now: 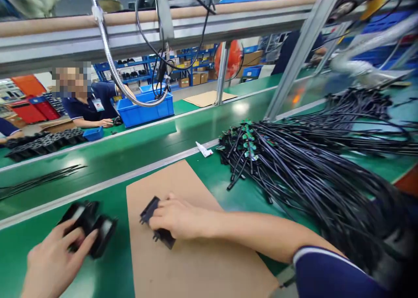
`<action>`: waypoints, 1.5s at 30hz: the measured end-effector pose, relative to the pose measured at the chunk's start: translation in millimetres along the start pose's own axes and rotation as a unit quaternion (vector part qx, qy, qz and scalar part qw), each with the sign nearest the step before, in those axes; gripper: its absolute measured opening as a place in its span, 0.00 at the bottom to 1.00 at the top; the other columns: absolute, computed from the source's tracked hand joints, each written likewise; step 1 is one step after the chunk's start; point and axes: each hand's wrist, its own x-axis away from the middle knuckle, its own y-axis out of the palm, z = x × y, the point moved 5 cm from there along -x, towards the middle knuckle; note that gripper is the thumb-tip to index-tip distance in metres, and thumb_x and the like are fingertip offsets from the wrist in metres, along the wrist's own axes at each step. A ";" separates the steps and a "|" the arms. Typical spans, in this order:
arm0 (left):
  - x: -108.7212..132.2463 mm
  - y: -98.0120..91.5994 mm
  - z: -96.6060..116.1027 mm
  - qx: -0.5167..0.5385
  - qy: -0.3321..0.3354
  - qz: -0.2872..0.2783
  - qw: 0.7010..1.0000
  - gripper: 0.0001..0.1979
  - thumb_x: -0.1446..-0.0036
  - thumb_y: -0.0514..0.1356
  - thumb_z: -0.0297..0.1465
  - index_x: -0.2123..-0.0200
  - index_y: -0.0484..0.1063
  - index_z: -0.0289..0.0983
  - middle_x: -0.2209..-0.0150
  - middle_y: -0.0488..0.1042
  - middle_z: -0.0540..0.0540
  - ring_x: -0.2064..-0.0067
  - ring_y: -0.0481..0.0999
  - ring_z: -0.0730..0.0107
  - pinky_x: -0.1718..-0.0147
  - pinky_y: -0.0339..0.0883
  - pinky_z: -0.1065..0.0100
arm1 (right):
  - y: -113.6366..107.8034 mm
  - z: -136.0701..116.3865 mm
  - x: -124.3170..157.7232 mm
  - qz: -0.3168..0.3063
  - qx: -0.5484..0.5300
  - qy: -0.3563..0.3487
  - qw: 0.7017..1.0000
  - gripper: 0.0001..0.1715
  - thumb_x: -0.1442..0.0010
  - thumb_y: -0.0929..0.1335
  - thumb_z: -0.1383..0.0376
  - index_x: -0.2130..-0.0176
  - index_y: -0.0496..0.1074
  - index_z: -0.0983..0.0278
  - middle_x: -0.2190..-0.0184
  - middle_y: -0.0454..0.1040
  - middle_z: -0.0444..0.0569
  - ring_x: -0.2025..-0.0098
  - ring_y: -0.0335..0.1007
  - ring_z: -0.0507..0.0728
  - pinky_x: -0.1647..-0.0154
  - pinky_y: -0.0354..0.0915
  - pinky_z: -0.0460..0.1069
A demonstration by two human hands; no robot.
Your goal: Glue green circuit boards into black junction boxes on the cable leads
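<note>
Fingers of the right hand (178, 217) are bent around a black plastic part (166, 238), and I see them closed on it; it lies tilted sideways on a sheet of cardboard (202, 263). With the left hand (54, 259) I touch some black pieces (105, 236) on the green table (109, 282), to the left of the cardboard; they are blurred, so I cannot tell if the fingers clamp one.

On the same table, to the right, I see a large pile of black cables (300, 163), with small green boards at its near end. Between the pile and the cardboard, near the table's edge strip, is a small white tube (203, 150). Beyond the strip runs a shiny green belt (143, 152), with a few thin cables (42, 180) on its left part.

Across the belt, a co-worker (86, 104) in dark blue leans beside a blue bin (146, 111). Above, a metal beam (244, 22) crosses my view, and a bent metal hose (110, 62) hangs before it. Shelves with boxes stand behind.
</note>
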 end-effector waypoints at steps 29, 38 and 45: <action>-105.1 106.5 152.2 0.142 0.201 -0.030 0.969 0.28 0.48 0.53 0.29 0.43 0.52 0.40 0.44 0.57 0.38 0.40 0.53 0.45 0.45 0.50 0.40 | -11.3 48.2 91.0 0.106 -0.030 0.167 0.980 0.11 0.48 0.68 0.57 0.69 0.72 0.62 0.71 0.72 0.46 0.63 0.62 0.56 0.59 0.61 0.51; -104.1 97.9 147.3 0.191 0.182 0.043 0.964 0.20 0.43 0.56 0.38 0.49 0.60 0.41 0.47 0.60 0.40 0.44 0.58 0.47 0.48 0.57 0.40 | -176.3 236.9 244.2 0.353 0.034 0.560 0.749 0.19 0.37 0.65 0.58 0.49 0.66 0.66 0.50 0.67 0.53 0.53 0.67 0.57 0.53 0.66 0.57; -132.9 38.7 219.4 0.263 0.218 0.109 0.934 0.18 0.45 0.58 0.37 0.52 0.63 0.40 0.50 0.65 0.40 0.46 0.63 0.50 0.47 0.57 0.44 | -187.0 174.3 245.4 0.429 -0.051 0.482 0.763 0.06 0.41 0.66 0.64 0.66 0.65 0.65 0.70 0.69 0.44 0.69 0.67 0.51 0.65 0.66 0.48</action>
